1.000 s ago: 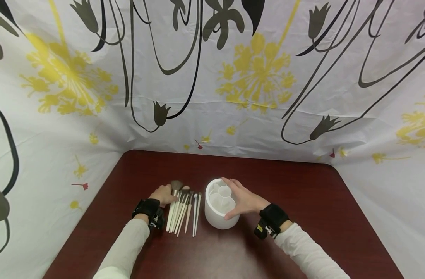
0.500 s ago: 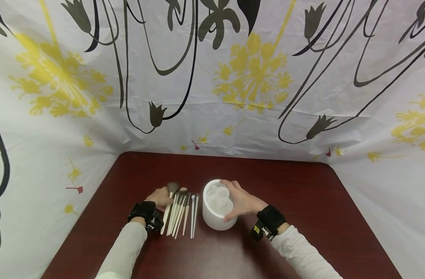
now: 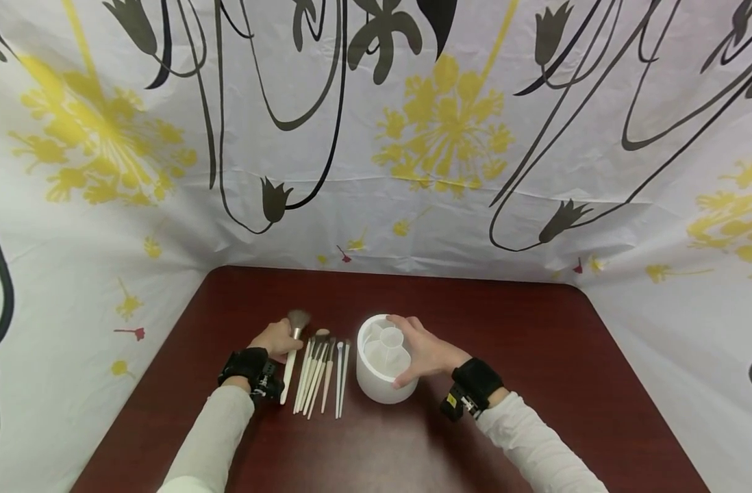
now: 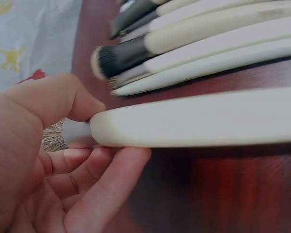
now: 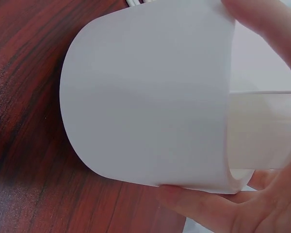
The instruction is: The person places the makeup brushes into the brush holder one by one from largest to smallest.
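Note:
My left hand point(image 3: 275, 340) pinches a large makeup brush point(image 3: 290, 370) between thumb and fingers, near where its pale handle point(image 4: 194, 121) meets the ferrule. The fluffy bristles point(image 3: 298, 318) point away toward the back of the table. Just right of it lies a row of several slimmer makeup brushes point(image 3: 317, 376), heads toward the back. My right hand point(image 3: 431, 351) grips the rim of a round white brush holder point(image 3: 379, 389), thumb on the near side and fingers on the far side. Inside, dividers split the holder around a central tube; its wall point(image 5: 145, 97) fills much of the right wrist view.
Everything sits on a dark red-brown wooden table point(image 3: 505, 329) with rounded far corners. A white curtain point(image 3: 327, 239) with yellow and grey flower prints hangs behind the table and along its sides.
The left hand has taken hold of the large brush and moved it left, apart from the row. The right hand stays on the holder, which keeps its place.

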